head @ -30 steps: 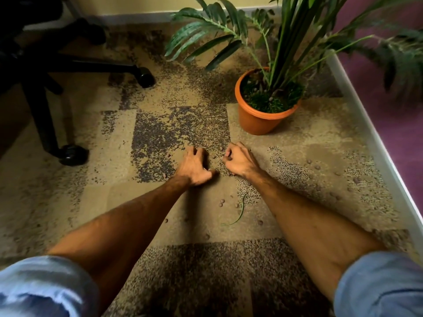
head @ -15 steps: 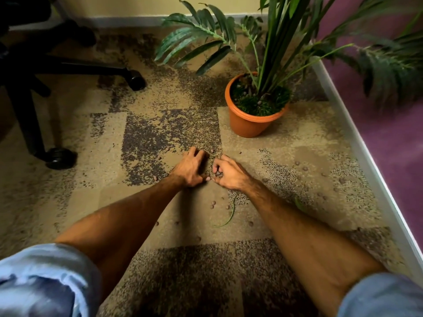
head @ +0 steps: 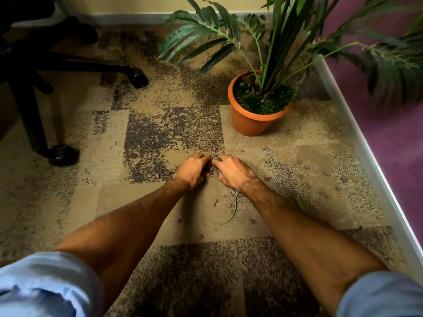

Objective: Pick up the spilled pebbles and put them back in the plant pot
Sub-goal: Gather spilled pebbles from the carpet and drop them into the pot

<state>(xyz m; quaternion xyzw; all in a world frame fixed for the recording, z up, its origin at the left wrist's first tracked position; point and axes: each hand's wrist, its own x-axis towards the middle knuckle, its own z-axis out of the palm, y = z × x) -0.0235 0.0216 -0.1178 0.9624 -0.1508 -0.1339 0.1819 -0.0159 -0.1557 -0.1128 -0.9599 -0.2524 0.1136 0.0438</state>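
Note:
Small brown pebbles lie scattered over the patterned carpet, some near my wrists (head: 215,202) and more off to the right (head: 306,167). The orange plant pot (head: 249,125) stands upright beyond my hands, slightly to the right, with a leafy palm in it. My left hand (head: 193,170) and my right hand (head: 232,172) lie low on the carpet with their fingertips almost meeting. Both have curled fingers round a small cluster of pebbles (head: 210,169) between them. How many pebbles each hand holds is hidden by the fingers.
A black office chair base with castors (head: 61,154) (head: 138,77) stands at the left. A white skirting rail (head: 366,161) runs diagonally along the right, with a purple surface behind it. A thin green leaf strand (head: 232,213) lies on the carpet between my forearms. Palm fronds overhang the pot.
My hands have drawn together from a small gap until the fingertips nearly touch, gathering pebbles between them. The view has shifted slightly, so the pot sits a little further left in the frame.

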